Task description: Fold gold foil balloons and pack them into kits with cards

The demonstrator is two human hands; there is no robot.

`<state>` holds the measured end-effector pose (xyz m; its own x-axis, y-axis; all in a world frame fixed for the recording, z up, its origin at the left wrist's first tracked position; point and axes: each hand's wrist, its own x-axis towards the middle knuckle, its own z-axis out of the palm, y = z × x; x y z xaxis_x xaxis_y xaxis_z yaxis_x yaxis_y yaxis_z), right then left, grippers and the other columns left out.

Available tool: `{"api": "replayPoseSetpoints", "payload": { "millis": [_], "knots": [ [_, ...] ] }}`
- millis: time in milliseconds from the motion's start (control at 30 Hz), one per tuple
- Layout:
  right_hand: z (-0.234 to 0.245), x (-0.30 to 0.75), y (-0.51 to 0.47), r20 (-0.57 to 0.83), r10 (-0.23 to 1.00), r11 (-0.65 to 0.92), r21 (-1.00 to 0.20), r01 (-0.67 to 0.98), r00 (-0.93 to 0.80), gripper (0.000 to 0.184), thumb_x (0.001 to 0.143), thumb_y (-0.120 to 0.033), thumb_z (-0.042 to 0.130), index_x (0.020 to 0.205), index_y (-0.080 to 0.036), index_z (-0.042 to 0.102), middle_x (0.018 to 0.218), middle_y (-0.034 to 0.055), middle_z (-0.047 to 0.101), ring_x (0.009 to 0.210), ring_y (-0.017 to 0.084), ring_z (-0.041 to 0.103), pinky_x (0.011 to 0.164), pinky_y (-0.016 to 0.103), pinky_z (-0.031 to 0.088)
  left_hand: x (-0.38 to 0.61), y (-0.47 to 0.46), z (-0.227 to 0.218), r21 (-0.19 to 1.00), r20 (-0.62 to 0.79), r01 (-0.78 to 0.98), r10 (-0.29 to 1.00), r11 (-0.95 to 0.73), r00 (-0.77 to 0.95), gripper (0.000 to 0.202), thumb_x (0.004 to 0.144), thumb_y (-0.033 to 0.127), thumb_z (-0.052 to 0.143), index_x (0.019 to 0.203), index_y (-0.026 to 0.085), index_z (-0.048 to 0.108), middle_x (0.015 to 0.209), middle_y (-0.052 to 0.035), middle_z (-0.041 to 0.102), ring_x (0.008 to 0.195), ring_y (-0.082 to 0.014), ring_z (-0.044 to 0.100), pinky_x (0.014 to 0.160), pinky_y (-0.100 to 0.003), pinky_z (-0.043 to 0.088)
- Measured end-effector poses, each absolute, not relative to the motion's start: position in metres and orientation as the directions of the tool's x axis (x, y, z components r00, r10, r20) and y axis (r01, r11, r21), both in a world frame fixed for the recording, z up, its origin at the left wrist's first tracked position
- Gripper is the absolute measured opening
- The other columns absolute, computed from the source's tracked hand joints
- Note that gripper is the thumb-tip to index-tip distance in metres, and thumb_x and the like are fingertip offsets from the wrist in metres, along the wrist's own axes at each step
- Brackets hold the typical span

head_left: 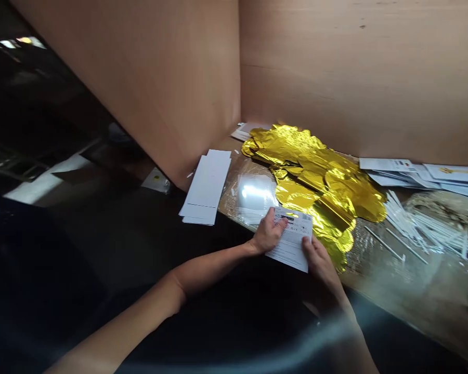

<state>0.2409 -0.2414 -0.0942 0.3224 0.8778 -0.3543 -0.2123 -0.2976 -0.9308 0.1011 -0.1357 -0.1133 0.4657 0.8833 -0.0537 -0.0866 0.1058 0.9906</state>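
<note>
My left hand [268, 232] and my right hand [318, 259] both grip a white printed card [291, 240] by its opposite edges. The card has a barcode-like dark patch and small text, too small to read. It is held low over the table, just in front of a heap of flat gold foil balloons [315, 184]. The card's far corner overlaps the foil. Left of the card lies a clear plastic sheet [254, 197], close to my left hand.
A stack of white card strips [206, 186] lies at the table's left end. Printed sheets [417, 174] and many thin white sticks [413, 228] lie to the right on the table [405, 283]. Plywood boards [354, 67] rise behind. The floor drops away dark on the left.
</note>
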Motion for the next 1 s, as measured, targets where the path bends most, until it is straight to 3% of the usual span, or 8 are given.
{"api": "replayPoseSetpoints", "payload": {
  "millis": [100, 200, 267, 400, 500, 633, 767, 1000],
  "knots": [
    [-0.098, 0.236, -0.248, -0.275, 0.869, -0.271, -0.96, -0.069, 0.412, 0.054, 0.087, -0.064, 0.078, 0.122, -0.024, 0.07, 0.107, 0.009, 0.08, 0.093, 0.032, 0.077, 0.081, 0.044, 0.065, 0.088, -0.116, -0.105, 0.989, -0.051, 0.144, 0.854, -0.029, 0.518, 0.037, 0.094, 0.053, 0.071, 0.115, 0.023, 0.061, 0.088, -0.0057, 0.072, 0.085, -0.0266, 0.07, 0.084, -0.035, 0.051],
    [-0.098, 0.245, -0.258, -0.275, 0.81, -0.239, -0.961, -0.137, 0.518, 0.051, 0.084, -0.06, 0.082, 0.119, -0.024, 0.071, 0.106, 0.0101, 0.081, 0.096, 0.034, 0.078, 0.084, 0.048, 0.066, 0.061, -0.066, -0.09, 0.892, -0.011, 0.424, 0.932, -0.154, 0.362, 0.05, 0.09, 0.056, 0.076, 0.122, 0.021, 0.06, 0.106, -0.0149, 0.073, 0.109, -0.035, 0.07, 0.096, -0.038, 0.048],
    [-0.1, 0.258, -0.265, -0.302, 0.749, -0.202, -0.952, -0.231, 0.59, 0.05, 0.079, -0.057, 0.087, 0.112, -0.022, 0.073, 0.099, 0.0099, 0.081, 0.092, 0.034, 0.079, 0.083, 0.05, 0.067, 0.039, -0.028, -0.083, 0.77, 0.021, 0.627, 0.987, -0.117, 0.158, 0.062, 0.08, 0.052, 0.087, 0.122, 0.017, 0.059, 0.127, -0.0239, 0.068, 0.128, -0.0417, 0.063, 0.105, -0.042, 0.045],
    [-0.109, 0.28, -0.27, -0.313, 0.636, -0.083, -0.936, -0.341, 0.705, 0.046, 0.066, -0.047, 0.094, 0.099, -0.02, 0.075, 0.093, 0.0085, 0.081, 0.081, 0.032, 0.079, 0.081, 0.054, 0.068, 0.006, 0.023, -0.081, 0.641, -0.204, 0.767, 0.969, 0.025, 0.138, 0.058, 0.054, 0.034, 0.103, 0.093, 0.018, 0.064, 0.109, -0.021, 0.074, 0.126, -0.0444, 0.065, 0.105, -0.044, 0.046],
    [-0.112, 0.279, -0.269, -0.34, 0.637, -0.085, -0.923, -0.375, 0.692, 0.048, 0.064, -0.04, 0.093, 0.104, -0.02, 0.075, 0.092, 0.0079, 0.082, 0.077, 0.031, 0.079, 0.081, 0.057, 0.067, 0.0, 0.029, -0.084, 0.634, -0.27, 0.773, 0.944, 0.027, 0.188, 0.043, 0.057, 0.03, 0.1, 0.073, 0.021, 0.062, 0.094, -0.014, 0.076, 0.119, -0.0395, 0.069, 0.103, -0.042, 0.047],
    [-0.107, 0.263, -0.27, -0.344, 0.687, -0.114, -0.921, -0.373, 0.64, 0.053, 0.064, -0.038, 0.092, 0.111, -0.02, 0.075, 0.093, 0.0091, 0.082, 0.079, 0.034, 0.08, 0.081, 0.059, 0.066, 0.002, 0.029, -0.083, 0.713, -0.234, 0.696, 0.964, 0.082, 0.127, 0.046, 0.057, 0.03, 0.1, 0.075, 0.021, 0.059, 0.103, -0.0167, 0.076, 0.129, -0.0395, 0.064, 0.107, -0.039, 0.046],
    [-0.101, 0.253, -0.268, -0.34, 0.724, -0.13, -0.922, -0.365, 0.601, 0.052, 0.064, -0.038, 0.093, 0.11, -0.021, 0.075, 0.101, 0.0107, 0.083, 0.084, 0.035, 0.081, 0.081, 0.056, 0.067, -0.004, 0.032, -0.073, 0.845, -0.262, 0.505, 0.959, 0.177, 0.103, 0.042, 0.061, 0.035, 0.098, 0.071, 0.021, 0.061, 0.09, -0.0131, 0.075, 0.123, -0.0364, 0.065, 0.102, -0.034, 0.048],
    [-0.1, 0.261, -0.266, -0.382, 0.679, -0.124, -0.901, -0.415, 0.627, 0.055, 0.057, -0.033, 0.094, 0.107, -0.021, 0.076, 0.097, 0.0089, 0.083, 0.082, 0.033, 0.08, 0.082, 0.055, 0.067, -0.023, 0.003, -0.065, 0.965, -0.193, 0.214, 0.966, 0.154, 0.175, 0.031, 0.098, 0.042, 0.07, 0.11, 0.013, 0.073, 0.117, -0.0107, 0.074, 0.111, -0.0261, 0.067, 0.1, -0.038, 0.055]
  ]
}}
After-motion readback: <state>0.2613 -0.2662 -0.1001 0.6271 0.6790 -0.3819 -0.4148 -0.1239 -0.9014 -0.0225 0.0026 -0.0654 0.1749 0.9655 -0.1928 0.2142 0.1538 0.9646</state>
